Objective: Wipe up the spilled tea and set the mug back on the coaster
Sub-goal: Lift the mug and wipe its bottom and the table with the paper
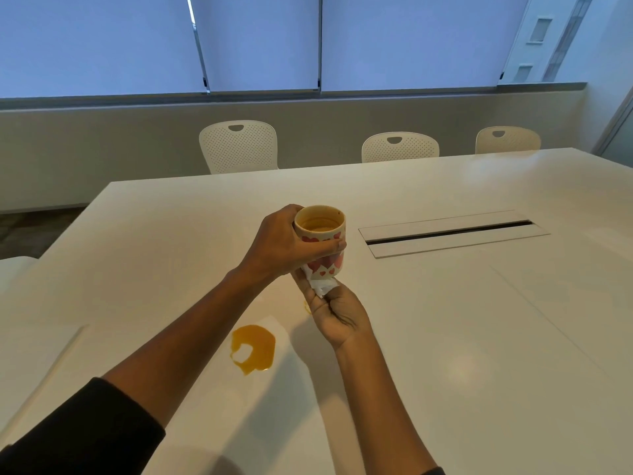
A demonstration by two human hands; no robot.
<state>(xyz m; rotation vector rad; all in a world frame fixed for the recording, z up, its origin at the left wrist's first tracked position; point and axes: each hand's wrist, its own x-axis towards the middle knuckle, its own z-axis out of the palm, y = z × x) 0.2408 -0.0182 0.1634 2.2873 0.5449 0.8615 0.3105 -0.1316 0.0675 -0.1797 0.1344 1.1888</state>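
Note:
My left hand (281, 243) grips a white mug (320, 231) with red hearts, held upright above the white table (445, 337). A little tea shows inside the mug. My right hand (334, 311) is under the mug, holding a crumpled white tissue (322, 286) against the mug's base. An orange tea puddle (253, 347) lies on the table below and left of my hands, and a small orange drop (307, 306) sits beside my right hand. A faint pale square under the puddle may be a coaster; I cannot tell.
A cable slot with a flap (448, 233) is set into the table to the right of the mug. Three white perforated chairs (239, 145) stand along the far edge. The table's left edge runs diagonally near my left arm.

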